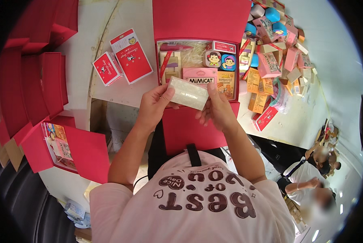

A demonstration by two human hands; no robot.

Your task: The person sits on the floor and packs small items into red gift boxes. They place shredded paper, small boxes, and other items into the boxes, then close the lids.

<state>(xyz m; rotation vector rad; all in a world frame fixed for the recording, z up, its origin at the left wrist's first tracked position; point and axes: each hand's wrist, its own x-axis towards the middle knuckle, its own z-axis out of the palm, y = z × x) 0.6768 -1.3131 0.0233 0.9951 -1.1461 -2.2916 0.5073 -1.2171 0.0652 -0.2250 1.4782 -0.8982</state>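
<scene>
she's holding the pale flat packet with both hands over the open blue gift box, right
Not quite: the open gift box is red, not blue. The head view shows the left hand and right hand both holding the pale flat packet over it.

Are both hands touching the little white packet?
Touching. The head view shows the left hand gripping the left end of the white packet and the right hand with its fingers on the right end, above the open red box.
</scene>
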